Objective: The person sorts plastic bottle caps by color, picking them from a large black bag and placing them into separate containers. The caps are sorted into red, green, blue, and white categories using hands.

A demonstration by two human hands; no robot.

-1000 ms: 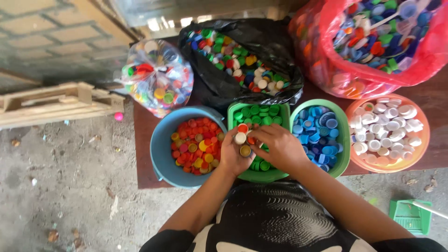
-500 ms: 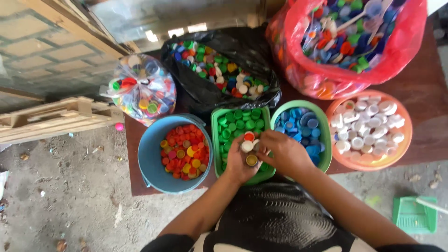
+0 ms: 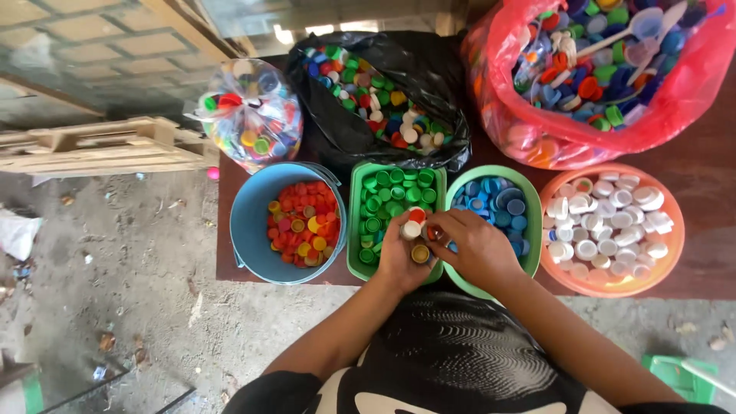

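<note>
My left hand (image 3: 400, 261) is cupped palm up over the near edge of the green rectangular tub (image 3: 355, 230) of green caps. It holds a few bottle caps (image 3: 415, 233): a white one, a red one and a yellow one. My right hand (image 3: 477, 247) rests against it over the green round bowl (image 3: 531, 230) of blue caps, its fingers pinching at the caps in the left palm. To the left stands a blue bucket (image 3: 249, 222) of red, orange and yellow caps, and to the right an orange bowl (image 3: 675, 230) of white caps.
Behind the tubs on the brown table (image 3: 705, 176) lie a black bag (image 3: 345, 130) of mixed caps, a clear bag (image 3: 249, 115) of caps and a big red bag (image 3: 537, 130) of caps and plastic spoons. A wooden pallet (image 3: 100, 146) lies on the dirt ground at left.
Both hands have drawn a little nearer to me, from above the middle of the green tub to its near edge. The camera view has shifted slightly.
</note>
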